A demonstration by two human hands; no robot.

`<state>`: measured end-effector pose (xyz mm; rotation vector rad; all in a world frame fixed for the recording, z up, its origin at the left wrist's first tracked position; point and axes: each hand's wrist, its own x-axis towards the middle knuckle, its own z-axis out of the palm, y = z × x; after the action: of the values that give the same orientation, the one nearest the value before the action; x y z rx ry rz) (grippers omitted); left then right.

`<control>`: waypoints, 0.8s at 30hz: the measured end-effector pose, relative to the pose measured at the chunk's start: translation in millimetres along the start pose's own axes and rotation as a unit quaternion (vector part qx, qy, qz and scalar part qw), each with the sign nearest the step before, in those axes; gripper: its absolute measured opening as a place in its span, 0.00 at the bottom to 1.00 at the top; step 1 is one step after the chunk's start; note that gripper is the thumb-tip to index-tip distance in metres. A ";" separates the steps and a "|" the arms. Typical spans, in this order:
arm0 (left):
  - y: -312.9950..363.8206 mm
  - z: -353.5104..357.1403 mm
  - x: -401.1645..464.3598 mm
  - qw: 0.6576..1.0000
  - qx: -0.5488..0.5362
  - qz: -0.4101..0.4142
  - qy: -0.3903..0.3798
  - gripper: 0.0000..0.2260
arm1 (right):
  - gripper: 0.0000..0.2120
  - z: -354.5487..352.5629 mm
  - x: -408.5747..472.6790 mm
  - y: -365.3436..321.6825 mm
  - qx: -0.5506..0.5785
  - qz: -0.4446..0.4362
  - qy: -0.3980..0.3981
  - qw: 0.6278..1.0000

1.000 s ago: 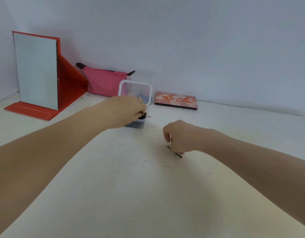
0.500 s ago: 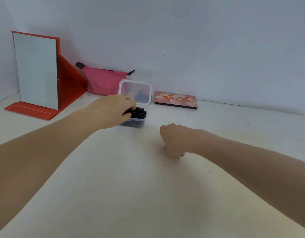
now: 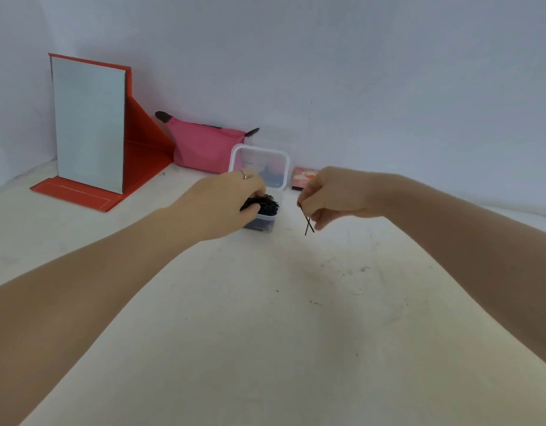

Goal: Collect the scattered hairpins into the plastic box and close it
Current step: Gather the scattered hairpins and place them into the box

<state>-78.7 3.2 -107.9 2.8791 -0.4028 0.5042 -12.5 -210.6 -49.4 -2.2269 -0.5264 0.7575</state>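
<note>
**Hairpins held above the surface beside the filled box**

Two dark hairpins [image 3: 308, 224] are pinched in the grip of the right hand [image 3: 336, 195], their crossed ends hanging down clear of the white surface [image 3: 265, 348]. The hand is raised just to the right of the clear plastic box [image 3: 267, 221]. The box is heaped with black hairpins [image 3: 265, 204], and its lid [image 3: 261, 162] is stood open behind it. The left hand [image 3: 225, 204] is laid over the box's left side, fingers curled onto the heap and thumb against the box wall. Along the back wall are seen a red-framed standing mirror [image 3: 88, 127], a pink pouch [image 3: 201, 147] and a flat patterned case [image 3: 305, 176], partly hidden by the right hand.
</note>
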 end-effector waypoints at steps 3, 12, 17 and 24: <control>-14.9 -6.0 2.4 0.996 -0.046 -0.069 0.028 0.09 | 0.05 -1.3 16.1 -28.0 -0.045 -0.054 0.039 0.997; -40.2 1.8 4.0 0.962 -0.168 -0.212 0.027 0.08 | 0.15 46.2 80.4 -63.8 -0.466 -0.171 0.087 0.864; -35.8 18.6 8.1 0.905 -0.289 -0.312 -0.010 0.18 | 0.16 44.3 83.1 -35.6 -0.251 -0.179 0.139 0.941; -17.1 34.6 18.3 0.840 -0.384 -0.382 0.016 0.23 | 0.16 35.9 60.8 10.6 -0.095 -0.143 0.217 0.961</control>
<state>-46.5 7.2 -135.7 1.9859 0.4626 0.1680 10.8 -165.6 -99.6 -2.3268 -0.6989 0.0639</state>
